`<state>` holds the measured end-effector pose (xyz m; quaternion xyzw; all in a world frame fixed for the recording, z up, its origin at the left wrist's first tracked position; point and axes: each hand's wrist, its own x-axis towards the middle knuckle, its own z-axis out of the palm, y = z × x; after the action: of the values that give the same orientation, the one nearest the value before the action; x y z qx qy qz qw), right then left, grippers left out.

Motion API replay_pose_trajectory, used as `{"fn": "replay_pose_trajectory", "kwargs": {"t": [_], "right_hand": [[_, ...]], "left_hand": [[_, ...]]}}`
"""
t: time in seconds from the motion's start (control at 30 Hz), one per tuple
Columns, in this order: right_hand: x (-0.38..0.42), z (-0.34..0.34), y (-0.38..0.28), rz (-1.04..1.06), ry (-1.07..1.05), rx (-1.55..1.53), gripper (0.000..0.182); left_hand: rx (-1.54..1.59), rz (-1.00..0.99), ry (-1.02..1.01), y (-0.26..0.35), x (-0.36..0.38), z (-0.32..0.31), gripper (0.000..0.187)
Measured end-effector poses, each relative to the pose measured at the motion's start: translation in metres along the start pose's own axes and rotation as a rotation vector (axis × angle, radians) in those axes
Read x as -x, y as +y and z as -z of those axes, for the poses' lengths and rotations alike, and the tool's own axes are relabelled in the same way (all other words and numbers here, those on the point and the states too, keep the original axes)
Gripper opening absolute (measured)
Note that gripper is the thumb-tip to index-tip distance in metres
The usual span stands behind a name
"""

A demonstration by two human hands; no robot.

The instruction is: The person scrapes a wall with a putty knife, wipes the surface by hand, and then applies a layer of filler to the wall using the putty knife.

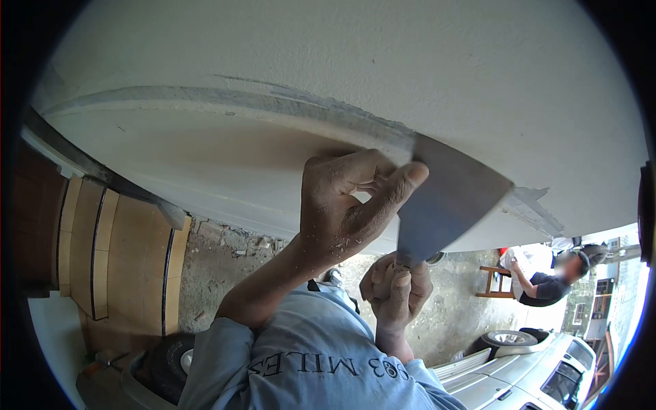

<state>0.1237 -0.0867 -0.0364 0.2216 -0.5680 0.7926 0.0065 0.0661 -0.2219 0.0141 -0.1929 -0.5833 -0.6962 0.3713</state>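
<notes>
A wide metal scraper (454,188) lies with its broad edge against a pale, plastered surface (273,41). My right hand (396,290) is closed around its handle, low in the middle. Higher up and to the left, my left hand (355,198) has its fingers curled and its thumb on the blade's left side; dust sticks to the skin. Some of those fingertips are hidden. A rough grey strip (253,102) runs along the surface up to the blade, and a grey patch (540,208) shows to its right.
Tiled steps (130,253) are at left, beside rubble (225,239) on a concrete floor. At right, a person (550,283) in a dark top is near a wooden stool (495,282). Below stands a pale vehicle (533,376). Another wheel (174,362) shows at lower left.
</notes>
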Motion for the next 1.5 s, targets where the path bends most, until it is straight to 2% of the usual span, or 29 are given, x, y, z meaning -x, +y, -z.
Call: {"fn": "replay_pose_trajectory", "kwargs": {"t": [0.03, 0.13, 0.17, 0.23, 0.3, 0.37, 0.47, 0.57, 0.67, 0.7, 0.83, 1.1, 1.2, 1.5], "right_hand": [[0.001, 0.004, 0.001, 0.076, 0.031, 0.044, 0.031], [0.004, 0.031, 0.002, 0.295, 0.11, 0.2, 0.033], [0.005, 0.038, 0.0, 0.277, 0.152, 0.192, 0.033], [0.007, 0.052, -0.003, 0.243, 0.208, 0.163, 0.032], [0.009, 0.063, -0.006, 0.235, 0.21, 0.192, 0.031], [0.012, 0.069, -0.01, 0.236, 0.238, 0.185, 0.03], [0.015, 0.078, -0.013, 0.238, 0.251, 0.133, 0.031], [0.017, 0.099, -0.01, 0.2, 0.187, 0.136, 0.03], [0.02, 0.114, -0.016, 0.196, 0.171, 0.127, 0.03], [0.02, 0.119, -0.017, 0.201, 0.161, 0.137, 0.03], [0.022, 0.13, -0.024, 0.148, 0.204, 0.125, 0.031], [0.025, 0.139, -0.027, 0.091, 0.223, 0.09, 0.032], [0.023, 0.143, -0.026, 0.1, 0.197, 0.102, 0.031], [0.016, 0.132, -0.024, 0.158, 0.092, 0.128, 0.025]], "left_hand": [[0.019, -0.007, 0.005, -0.004, 0.003, -0.002, 0.016], [-0.394, -0.398, 0.168, -0.002, 0.008, 0.007, 0.015], [-0.482, -0.582, 0.148, -0.005, 0.009, 0.016, 0.02], [-0.882, -0.585, 0.203, 0.002, 0.004, 0.021, 0.058], [-1.114, -0.589, 0.268, -0.006, -0.006, 0.007, 0.074], [-1.185, -0.456, 0.202, -0.021, 0.0, -0.013, 0.084], [-1.164, -0.417, -0.087, -0.019, 0.021, -0.042, 0.08], [-1.085, -0.764, -0.413, -0.034, 0.032, -0.054, 0.071], [-1.008, -0.473, 0.046, -0.029, 0.042, -0.067, 0.067], [-1.007, -0.374, 0.112, -0.029, 0.035, -0.065, 0.071], [-1.134, -0.356, 0.067, -0.037, 0.035, -0.077, 0.074], [-1.113, -0.393, 0.021, -0.039, 0.04, -0.1, 0.07], [-1.27, -0.381, -0.041, -0.03, 0.04, -0.101, 0.069], [-1.244, -0.202, 0.114, -0.017, 0.033, -0.069, 0.064]]}}
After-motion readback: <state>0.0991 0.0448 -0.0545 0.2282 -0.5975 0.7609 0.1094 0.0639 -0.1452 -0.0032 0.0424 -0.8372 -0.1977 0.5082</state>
